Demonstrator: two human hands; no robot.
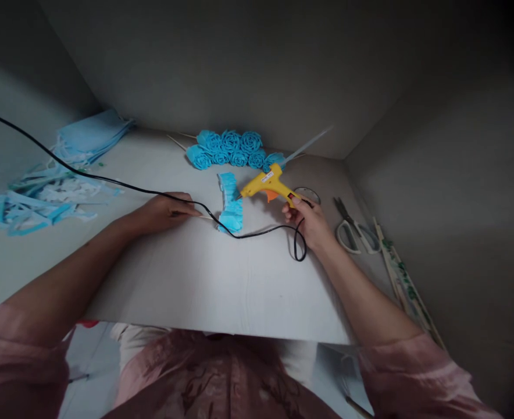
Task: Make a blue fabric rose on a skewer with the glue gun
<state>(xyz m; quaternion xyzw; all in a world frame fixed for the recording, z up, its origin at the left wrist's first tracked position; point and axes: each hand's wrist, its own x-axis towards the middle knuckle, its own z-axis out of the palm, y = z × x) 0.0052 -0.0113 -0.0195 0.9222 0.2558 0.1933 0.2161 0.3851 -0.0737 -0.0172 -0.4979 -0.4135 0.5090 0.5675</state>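
My right hand (pixel 308 220) is closed round the handle end of a yellow glue gun (pixel 268 182) with an orange trigger. A clear glue stick (pixel 307 145) sticks out of its back. The gun's nozzle points left, at or just over a pleated light-blue strip (pixel 231 201) lying on the table. Left of the strip, my left hand (pixel 174 210) pinches a thin wooden stick (pixel 205 217) whose far end meets the strip's lower part. Whether the nozzle touches the strip I cannot tell.
Several blue rosettes on sticks (pixel 231 150) lie behind the strip. Folded blue masks (pixel 91 134) and cut scraps (pixel 43 203) are at left. A black cord (pixel 121 184) crosses the table. Scissors (pixel 355 230), a round container (pixel 308 195) and sticks (pixel 403 273) are at right.
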